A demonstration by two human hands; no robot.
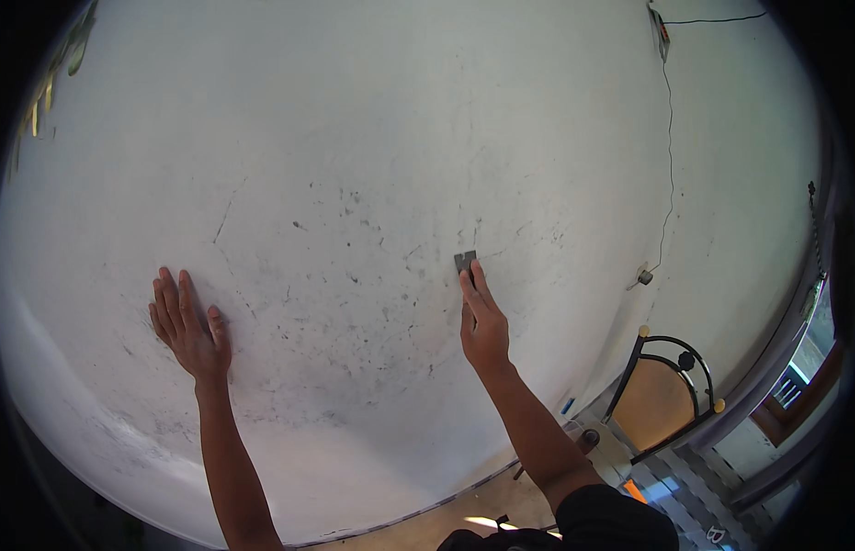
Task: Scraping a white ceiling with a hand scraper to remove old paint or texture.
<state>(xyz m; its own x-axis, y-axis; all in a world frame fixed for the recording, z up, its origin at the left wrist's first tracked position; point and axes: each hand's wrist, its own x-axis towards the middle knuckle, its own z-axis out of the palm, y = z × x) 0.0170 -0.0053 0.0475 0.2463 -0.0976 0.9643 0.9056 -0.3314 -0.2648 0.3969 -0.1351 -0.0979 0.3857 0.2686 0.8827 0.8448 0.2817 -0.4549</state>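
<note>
Left hand (192, 329): open, flat on wall (354, 101) left of stained patch (354, 280), nothing held | Grey flat piece (465, 261): patch's right part; likely light, stiff; hold near lower edge | Right hand (483, 321): fingers nearly closed, gripping piece

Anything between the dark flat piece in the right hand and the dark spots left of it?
Nothing visible. The right hand holds the dark flat piece at the wall; the left hand is beyond most of the dark spots, farther left.

Floor (703, 476): grey patterned tiles are spreading around four o'clock.
Black-framed chair (655, 404): is standing on it, near four o'clock.
</note>
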